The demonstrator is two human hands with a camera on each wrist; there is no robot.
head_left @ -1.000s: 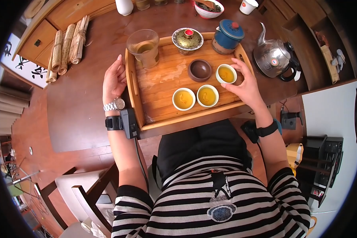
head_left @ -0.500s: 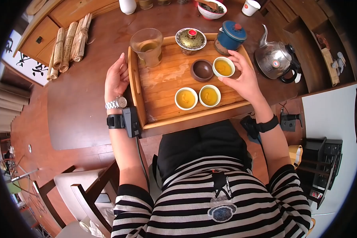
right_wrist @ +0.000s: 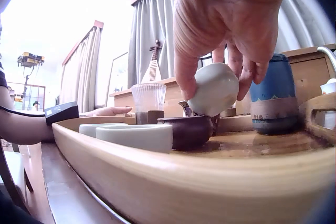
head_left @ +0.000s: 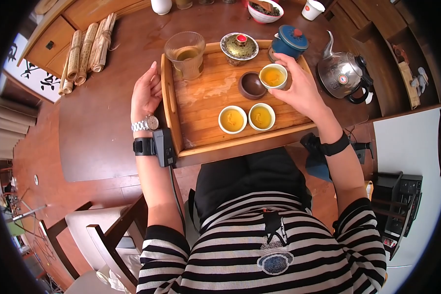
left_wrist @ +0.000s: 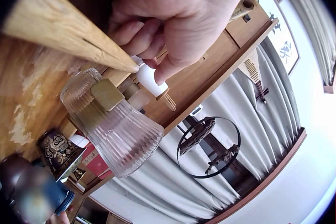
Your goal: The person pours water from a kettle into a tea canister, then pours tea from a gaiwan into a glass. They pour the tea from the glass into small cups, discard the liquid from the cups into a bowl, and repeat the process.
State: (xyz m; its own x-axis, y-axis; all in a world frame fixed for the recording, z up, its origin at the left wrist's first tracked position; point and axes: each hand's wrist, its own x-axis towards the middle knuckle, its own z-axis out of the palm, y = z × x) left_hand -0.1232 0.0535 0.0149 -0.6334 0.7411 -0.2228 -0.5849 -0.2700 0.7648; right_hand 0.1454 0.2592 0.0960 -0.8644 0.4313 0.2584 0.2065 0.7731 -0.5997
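Observation:
My right hand pinches a small white teacup of yellow tea between thumb and fingers. The cup is raised above the wooden tray and tilted, close by the rim of a small dark brown bowl. Two more filled teacups, a left one and a right one, stand side by side at the tray's front. Along the tray's left wall lies my left hand, holding nothing, its fingers loosely bent near the handle slot.
On the tray's far side stand a ribbed glass pitcher, a patterned lidded bowl and a blue lidded pot. A steel kettle is right of the tray. Bamboo scrolls lie at the left.
My right hand has lifted the teacup and carried it left toward the brown bowl, tipping it. The left hand stays beside the tray.

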